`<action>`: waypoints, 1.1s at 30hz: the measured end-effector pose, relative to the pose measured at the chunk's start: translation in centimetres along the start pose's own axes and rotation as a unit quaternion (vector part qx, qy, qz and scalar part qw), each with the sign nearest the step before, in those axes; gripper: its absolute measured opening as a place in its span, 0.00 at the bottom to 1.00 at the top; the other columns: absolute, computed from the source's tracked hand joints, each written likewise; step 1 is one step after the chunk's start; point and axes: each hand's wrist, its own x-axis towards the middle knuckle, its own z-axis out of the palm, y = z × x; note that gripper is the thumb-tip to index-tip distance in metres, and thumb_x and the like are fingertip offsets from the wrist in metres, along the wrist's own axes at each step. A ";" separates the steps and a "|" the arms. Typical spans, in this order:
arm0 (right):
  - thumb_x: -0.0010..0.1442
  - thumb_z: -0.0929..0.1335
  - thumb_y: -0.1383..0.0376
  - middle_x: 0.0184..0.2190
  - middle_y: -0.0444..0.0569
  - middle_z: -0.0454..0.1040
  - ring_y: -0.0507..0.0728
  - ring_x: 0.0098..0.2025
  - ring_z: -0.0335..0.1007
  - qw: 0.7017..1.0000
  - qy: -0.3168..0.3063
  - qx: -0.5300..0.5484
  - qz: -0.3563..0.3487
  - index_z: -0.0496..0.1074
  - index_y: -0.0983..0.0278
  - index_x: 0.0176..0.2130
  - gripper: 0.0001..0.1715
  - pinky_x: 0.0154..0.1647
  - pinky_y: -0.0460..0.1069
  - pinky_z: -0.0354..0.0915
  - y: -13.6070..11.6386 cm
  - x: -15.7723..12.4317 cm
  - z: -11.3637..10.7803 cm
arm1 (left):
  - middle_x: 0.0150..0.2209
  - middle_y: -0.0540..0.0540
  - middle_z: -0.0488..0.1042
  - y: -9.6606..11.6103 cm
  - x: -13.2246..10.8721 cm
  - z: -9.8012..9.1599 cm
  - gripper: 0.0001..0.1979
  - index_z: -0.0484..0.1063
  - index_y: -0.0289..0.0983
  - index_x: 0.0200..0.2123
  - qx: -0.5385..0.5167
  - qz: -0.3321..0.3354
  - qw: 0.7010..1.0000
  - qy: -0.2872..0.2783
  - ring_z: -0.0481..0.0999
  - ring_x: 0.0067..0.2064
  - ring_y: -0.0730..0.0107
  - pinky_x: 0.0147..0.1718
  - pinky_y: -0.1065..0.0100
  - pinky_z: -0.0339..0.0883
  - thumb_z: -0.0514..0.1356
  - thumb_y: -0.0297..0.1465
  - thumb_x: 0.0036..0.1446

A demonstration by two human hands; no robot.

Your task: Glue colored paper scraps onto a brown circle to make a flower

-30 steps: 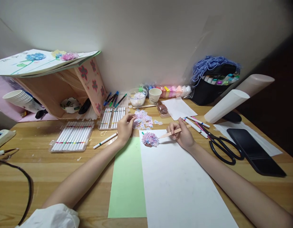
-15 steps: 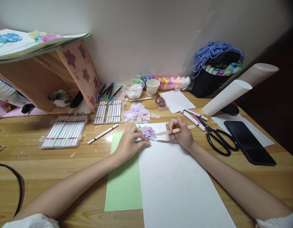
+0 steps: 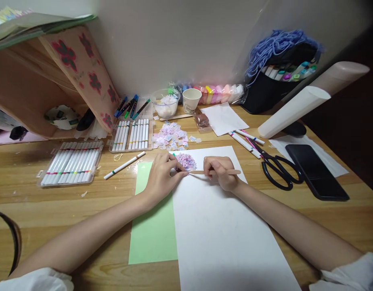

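My left hand (image 3: 162, 178) pinches its fingertips together at the lower left edge of a pink and lilac paper-scrap flower (image 3: 186, 161) stuck on a white sheet (image 3: 223, 226). What it pinches is too small to make out. My right hand (image 3: 219, 173) grips a wooden stick (image 3: 231, 172) whose tip touches the left fingertips just below the flower. A heap of small pastel paper squares (image 3: 170, 140) lies just beyond the sheet. A green sheet (image 3: 153, 238) lies under my left wrist.
Marker trays (image 3: 70, 161) (image 3: 132, 134) and a loose pen (image 3: 124, 165) lie to the left. Black scissors (image 3: 274, 169), a dark phone (image 3: 316, 171), pens (image 3: 245, 142), a paper cup (image 3: 191, 99), a plastic bowl (image 3: 165, 103) and a cardboard shelf (image 3: 38, 85) ring the desk.
My left hand came back from the scrap heap to the flower's lower left edge. My right hand shifted left, bringing the stick's tip to the left fingertips. The view dipped lower.
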 end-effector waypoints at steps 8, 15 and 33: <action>0.66 0.53 0.56 0.16 0.45 0.63 0.52 0.21 0.58 0.998 -0.012 -0.042 -0.050 0.64 0.61 0.20 0.28 0.28 0.50 0.55 -0.2 0.0 0.3 | 0.34 0.48 0.69 -0.2 0.0 0.2 0.04 0.75 0.41 0.29 0.004 0.013 1.000 0.008 0.64 0.40 0.64 0.40 0.63 0.58 0.66 0.34 0.50; 0.67 0.54 0.58 0.17 0.44 0.63 0.52 0.21 0.58 0.995 -0.021 -0.056 -0.081 0.65 0.61 0.21 0.27 0.28 0.50 0.55 -0.5 0.1 0.5 | 0.34 0.47 0.69 -0.4 0.0 0.3 0.07 0.76 0.40 0.28 0.000 0.012 1.000 0.002 0.65 0.41 0.64 0.41 0.63 0.58 0.64 0.37 0.52; 0.67 0.53 0.56 0.16 0.43 0.62 0.50 0.20 0.58 0.999 0.021 -0.036 0.002 0.65 0.63 0.21 0.29 0.26 0.48 0.55 0.0 -0.1 0.5 | 0.38 0.47 0.68 -0.4 0.1 0.1 0.05 0.71 0.38 0.33 -0.009 -0.031 0.999 0.041 0.63 0.45 0.64 0.46 0.63 0.57 0.56 0.31 0.60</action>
